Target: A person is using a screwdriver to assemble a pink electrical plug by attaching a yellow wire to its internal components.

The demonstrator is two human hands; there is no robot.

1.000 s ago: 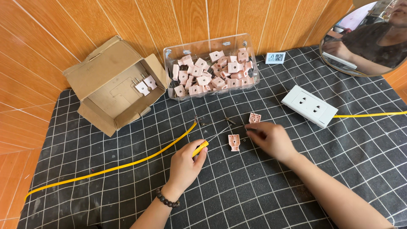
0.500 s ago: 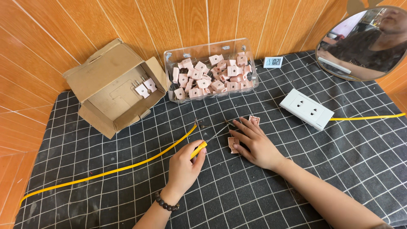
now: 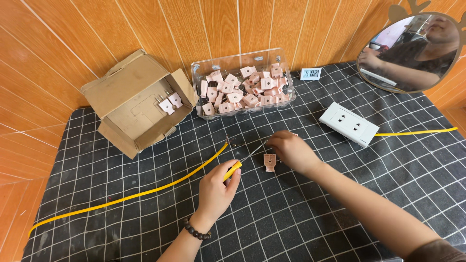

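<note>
The left hand (image 3: 217, 189) is curled around the yellow handle of a small screwdriver (image 3: 234, 169), whose thin metal shaft runs up and to the right toward the right hand (image 3: 292, 151). The right hand lies palm down on the table (image 3: 340, 204), fingers drawn together over the shaft's tip; whether it pinches anything under them cannot be told. Just beside that hand, on its left, a pink plug half (image 3: 269, 162) lies flat on the black gridded mat. A yellow cable (image 3: 145, 193) trails from the lower left up to a bare end near the screwdriver shaft. Behind, a clear plastic tub (image 3: 242, 87) holds a heap of pink plug parts, and an open cardboard box (image 3: 138, 104) to its left holds two plugs. A white socket block (image 3: 348, 124) sits to the right, with a second yellow cable running from it, and a round mirror (image 3: 412, 51) leans on the wooden wall.
</note>
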